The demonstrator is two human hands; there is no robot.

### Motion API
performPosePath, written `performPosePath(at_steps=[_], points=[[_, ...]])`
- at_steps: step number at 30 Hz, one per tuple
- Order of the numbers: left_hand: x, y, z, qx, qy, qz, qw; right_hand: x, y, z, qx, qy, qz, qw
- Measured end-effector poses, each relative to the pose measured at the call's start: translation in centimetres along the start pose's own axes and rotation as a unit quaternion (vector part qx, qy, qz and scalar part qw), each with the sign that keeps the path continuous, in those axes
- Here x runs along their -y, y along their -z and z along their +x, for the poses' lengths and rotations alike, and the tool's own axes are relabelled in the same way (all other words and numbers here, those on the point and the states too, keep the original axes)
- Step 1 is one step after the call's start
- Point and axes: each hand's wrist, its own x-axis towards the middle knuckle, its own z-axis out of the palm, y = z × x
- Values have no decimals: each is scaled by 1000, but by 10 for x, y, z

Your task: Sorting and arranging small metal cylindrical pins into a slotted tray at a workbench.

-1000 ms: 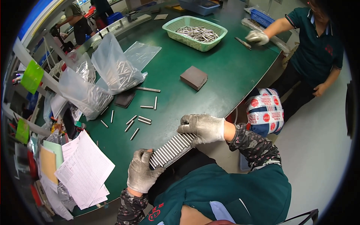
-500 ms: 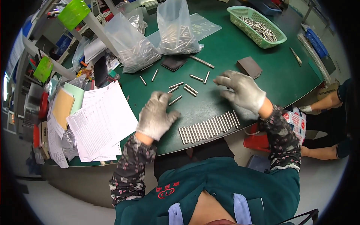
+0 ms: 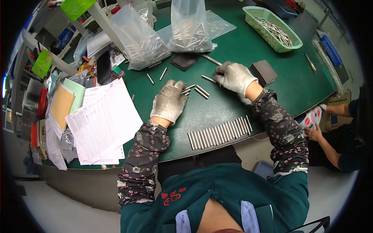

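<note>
Two gloved hands palm-down on loose metal rods.

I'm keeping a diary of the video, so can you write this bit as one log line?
left hand: on loose metal rods | right hand: fingers at rod | row of rods: at table edge | basket: far right

Two gloved hands, the left hand and the right hand, work on the worktop. Two clear bags of metal rods stand near its far edge, with one green basket, two dark blocks, and one row of rods at the near edge, too many to count exactly.
</note>
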Motion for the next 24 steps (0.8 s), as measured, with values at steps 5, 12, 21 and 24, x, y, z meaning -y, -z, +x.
performPosePath(at_steps=[5,12,21,24], points=[[-4,9,-6,16,-18,8,1000,21,-4,10,26,-23,-42,998],[-2,5,-11,-7,-24,20,999,39,-10,9,-16,2,37,999],[-6,1,-10,-21,-9,2,1000,60,3,-2,68,-34,-2,997],[-9,4,-10,-17,-1,6,1000,57,-3,-4,38,-11,-46,998]])
